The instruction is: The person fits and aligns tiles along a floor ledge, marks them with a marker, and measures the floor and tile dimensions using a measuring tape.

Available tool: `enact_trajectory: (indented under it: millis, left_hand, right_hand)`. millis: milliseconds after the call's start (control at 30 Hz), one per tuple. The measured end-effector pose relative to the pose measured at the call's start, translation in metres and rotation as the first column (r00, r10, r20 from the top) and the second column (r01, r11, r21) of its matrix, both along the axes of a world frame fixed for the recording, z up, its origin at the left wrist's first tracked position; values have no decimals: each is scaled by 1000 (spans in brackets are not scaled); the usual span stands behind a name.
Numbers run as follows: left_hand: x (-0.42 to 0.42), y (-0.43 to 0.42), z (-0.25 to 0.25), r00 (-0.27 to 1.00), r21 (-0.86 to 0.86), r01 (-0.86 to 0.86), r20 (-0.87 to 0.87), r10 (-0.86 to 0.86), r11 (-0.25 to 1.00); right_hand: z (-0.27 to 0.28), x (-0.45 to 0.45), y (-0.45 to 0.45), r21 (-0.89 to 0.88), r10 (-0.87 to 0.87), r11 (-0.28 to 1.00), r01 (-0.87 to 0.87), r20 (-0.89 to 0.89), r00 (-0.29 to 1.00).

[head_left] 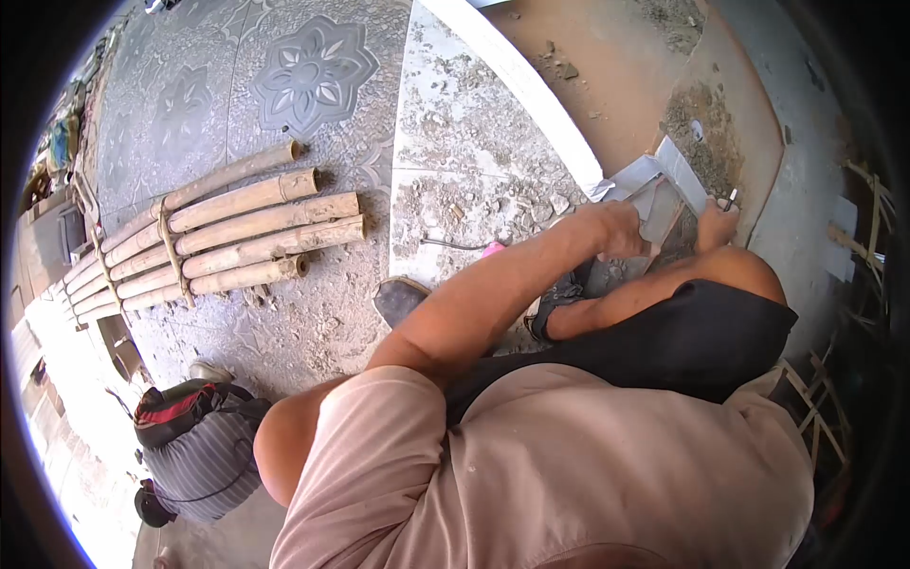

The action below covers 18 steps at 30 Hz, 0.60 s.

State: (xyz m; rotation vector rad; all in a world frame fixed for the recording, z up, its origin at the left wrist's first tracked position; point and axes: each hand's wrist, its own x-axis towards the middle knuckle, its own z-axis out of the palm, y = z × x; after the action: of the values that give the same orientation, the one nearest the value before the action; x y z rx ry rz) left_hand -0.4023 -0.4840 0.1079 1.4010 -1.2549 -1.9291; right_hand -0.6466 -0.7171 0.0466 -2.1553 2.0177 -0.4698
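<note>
My left hand [616, 230] is closed beside the lower end of a long white strip [531, 83]. What its fingers grip is hidden from above. A pale, angled, corner-shaped piece [678, 169] lies between my two hands, with one leg reaching toward each. Past my bent knee, my right hand [718, 228] is closed around a small pen-like object [729, 199] with a light tip. Its exact kind is too small to tell, and the knee partly hides that hand.
Bundled bamboo poles [275, 234] lie on patterned tiles to the left. Rubble [474, 142] covers the floor beside the white strip. A thin dark rod [455, 246] rests near a pink object [493, 249]. A person in striped clothing [204, 460] is at lower left. Thin sticks [823, 403] stand at right.
</note>
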Motion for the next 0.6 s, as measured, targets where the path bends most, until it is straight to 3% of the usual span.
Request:
enact_trajectory:
  millis: [33,67,133,200,233,267,300,333,400,467,500,533,567,600]
  left_hand:
    - [4,16,-4,977,-91,-23,209,41,996]
    - [14,28,-9,906,-192,-23,411,102,981]
    - [47,67,-22,838,-117,-65,532,117,991]
    - [68,106,-40,712,-124,-300,631,309,946]
    - [73,128,-68,562,-273,-349,704,434,896]
    - [84,144,-72,464,-317,-429,726,508,846]
    - [90,160,-94,208,-475,-374,794,571,797]
    - [100,171,-109,98,-490,-398,818,567,776]
    - [96,179,-138,-35,-476,-580,826,563,661]
    - [67,157,-134,33,-251,-595,941,336,764]
    - [53,148,-143,76,-296,-517,918,388,803]
    - [37,139,-137,218,-308,-395,884,414,865]
    - [18,130,-128,342,-354,-259,837,428,899]
    - [2,124,-126,562,-439,-254,659,500,862]
  right_hand:
    - [13,6,8,8,-37,999,36,14,999]
    - [13,4,0,85,101,992,-97,-41,994]
    - [9,14,0,181,255,955,-236,-85,963]
    - [10,51,41,59,611,792,-608,-99,786]
    - [18,72,58,149,674,735,-662,-47,738]
    - [30,95,76,232,725,668,-707,11,689]
    - [33,114,87,188,795,592,-784,22,606]
    - [34,132,95,144,856,508,-850,28,516]
    - [34,162,106,217,892,435,-874,27,451]
    - [27,180,117,250,924,364,-897,22,381]
    - [25,185,120,285,949,295,-912,19,314]
    - [21,186,118,286,954,284,-915,17,301]
    - [17,186,116,461,925,341,-819,-11,379]
    - [15,186,113,617,892,382,-688,-53,448]
